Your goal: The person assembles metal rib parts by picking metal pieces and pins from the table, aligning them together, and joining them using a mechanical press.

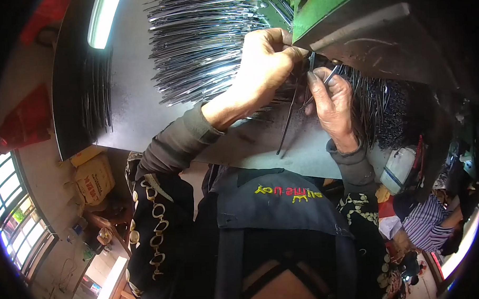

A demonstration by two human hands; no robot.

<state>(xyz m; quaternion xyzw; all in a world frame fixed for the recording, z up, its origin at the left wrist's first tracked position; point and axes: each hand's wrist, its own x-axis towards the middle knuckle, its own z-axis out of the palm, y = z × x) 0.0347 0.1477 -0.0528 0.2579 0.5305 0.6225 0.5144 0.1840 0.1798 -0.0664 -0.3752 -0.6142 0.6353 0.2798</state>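
Note:
A large pile of thin dark strips (194,51) lies side by side on the grey metal tabletop (134,74). My left hand (268,59) reaches over the right edge of this pile to the green machine (322,12). Its fingers are bent and closed, the tips partly hidden under the machine, so what they hold cannot be made out. Close by on the right, my right hand (333,104) pinches a thin dark strip (332,74) between thumb and fingers. One long strip (286,128) hangs down between the hands, over the tabletop.
A smaller bundle of dark strips (98,94) lies at the table's left. More strips (372,92) and a heap of small dark pieces (394,118) are right of my right hand. Sacks (95,178) stand beyond the left edge. Another person in a striped top (426,222) is at lower right.

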